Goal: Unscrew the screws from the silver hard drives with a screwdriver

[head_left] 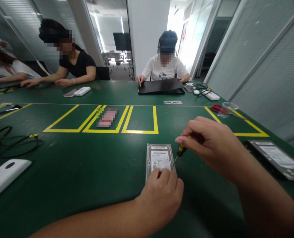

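A silver hard drive (159,158) with a white label lies flat on the green table (87,172) in front of me. My left hand (161,195) rests on its near end, fingers curled down and holding it in place. My right hand (208,145) is closed round a small screwdriver (180,151) with a black and yellow handle. Its thin tip touches the drive's right edge.
A second hard drive (275,158) lies at the right. Yellow tape boxes (139,131) mark the table, one with a pink object (107,118). Red scissors (218,108), a clear cup (230,106), black cables (10,142) and a white device (3,175) lie around. Three people sit opposite, one behind a black panel (161,86).
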The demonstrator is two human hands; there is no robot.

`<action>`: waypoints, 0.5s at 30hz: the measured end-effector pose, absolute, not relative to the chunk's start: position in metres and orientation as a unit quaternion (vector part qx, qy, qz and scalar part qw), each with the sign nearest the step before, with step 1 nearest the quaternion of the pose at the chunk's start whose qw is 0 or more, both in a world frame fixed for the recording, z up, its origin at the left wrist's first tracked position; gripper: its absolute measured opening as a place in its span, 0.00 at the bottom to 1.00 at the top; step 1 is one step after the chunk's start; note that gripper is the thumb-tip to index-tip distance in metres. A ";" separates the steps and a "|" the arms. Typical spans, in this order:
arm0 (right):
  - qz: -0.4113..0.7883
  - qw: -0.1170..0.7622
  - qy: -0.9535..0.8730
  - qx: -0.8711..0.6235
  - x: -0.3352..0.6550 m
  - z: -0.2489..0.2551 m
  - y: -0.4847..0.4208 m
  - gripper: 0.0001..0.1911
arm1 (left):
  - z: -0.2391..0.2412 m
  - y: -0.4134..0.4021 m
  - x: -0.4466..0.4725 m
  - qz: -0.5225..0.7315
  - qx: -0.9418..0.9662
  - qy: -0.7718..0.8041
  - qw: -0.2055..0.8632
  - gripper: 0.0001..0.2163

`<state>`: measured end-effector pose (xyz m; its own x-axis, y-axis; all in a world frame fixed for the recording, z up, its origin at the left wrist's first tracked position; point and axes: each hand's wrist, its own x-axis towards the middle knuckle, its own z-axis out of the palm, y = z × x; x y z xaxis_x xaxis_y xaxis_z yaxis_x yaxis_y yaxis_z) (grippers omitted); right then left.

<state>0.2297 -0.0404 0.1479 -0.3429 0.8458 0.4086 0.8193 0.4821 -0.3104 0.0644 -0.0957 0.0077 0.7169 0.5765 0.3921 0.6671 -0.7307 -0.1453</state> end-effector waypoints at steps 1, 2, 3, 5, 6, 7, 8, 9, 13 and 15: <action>0.032 0.256 -0.822 -0.508 0.231 0.150 -0.040 0.10 | 0.007 -0.096 0.065 -0.164 -0.915 -0.340 0.139 0.05; 0.038 0.248 -0.825 -0.506 0.232 0.152 -0.038 0.10 | 0.007 -0.096 0.065 -0.167 -0.915 -0.340 0.140 0.05; 0.043 0.242 -0.828 -0.504 0.233 0.154 -0.037 0.10 | 0.007 -0.096 0.065 -0.170 -0.914 -0.341 0.139 0.05; 0.055 0.232 -0.834 -0.498 0.236 0.157 -0.035 0.10 | 0.008 -0.096 0.065 -0.174 -0.913 -0.342 0.140 0.05; 0.062 0.231 -0.836 -0.494 0.237 0.159 -0.034 0.10 | 0.008 -0.096 0.065 -0.174 -0.913 -0.341 0.141 0.05; 0.070 0.230 -0.838 -0.490 0.237 0.159 -0.033 0.10 | 0.008 -0.096 0.065 -0.173 -0.913 -0.340 0.142 0.05; 0.081 0.231 -0.838 -0.487 0.238 0.160 -0.032 0.10 | 0.008 -0.096 0.065 -0.171 -0.914 -0.339 0.142 0.05; 0.095 0.236 -0.836 -0.486 0.238 0.160 -0.032 0.11 | 0.009 -0.096 0.065 -0.171 -0.915 -0.337 0.143 0.05; 0.139 0.248 -0.818 -0.499 0.239 0.159 -0.032 0.13 | 0.009 -0.096 0.064 -0.166 -0.917 -0.334 0.139 0.05; 0.134 0.250 -0.816 -0.503 0.241 0.157 -0.032 0.15 | 0.008 -0.096 0.065 -0.164 -0.917 -0.338 0.135 0.05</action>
<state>0.2405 -0.0320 0.1571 -0.3685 0.8888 0.2725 0.7548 0.4572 -0.4704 0.0645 -0.0960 0.0083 0.7179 0.5753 0.3919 0.6639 -0.7351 -0.1371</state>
